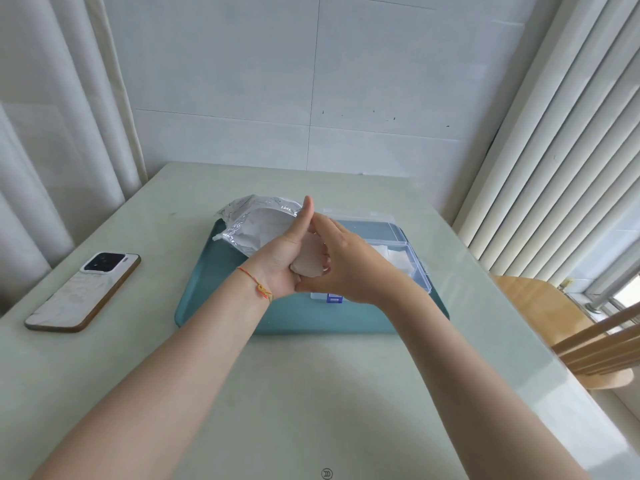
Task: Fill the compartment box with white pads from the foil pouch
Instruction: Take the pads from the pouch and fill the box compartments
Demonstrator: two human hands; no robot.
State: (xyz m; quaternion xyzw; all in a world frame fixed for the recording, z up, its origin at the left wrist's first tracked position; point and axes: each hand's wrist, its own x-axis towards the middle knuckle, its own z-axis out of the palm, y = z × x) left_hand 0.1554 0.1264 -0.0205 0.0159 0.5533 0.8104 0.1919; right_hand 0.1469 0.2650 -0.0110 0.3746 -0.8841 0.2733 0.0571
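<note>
Both hands meet over the teal tray [221,317], the left hand [284,258] and right hand [349,268] closed together around a white pad [306,263] pinched between their fingers [325,261]. The open foil pouch [256,223] lies just behind the left fingers, while the compartment box [412,261] sits under and beyond the right ones. To do this well, I would peel one pad free with a light pinch, then lay it flat in a compartment without creasing it.

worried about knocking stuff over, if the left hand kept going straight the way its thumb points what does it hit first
Probably the foil pouch: the left hand points up and away, its thumb tip overlapping the pouch's open edge, though depth is unclear.
</note>
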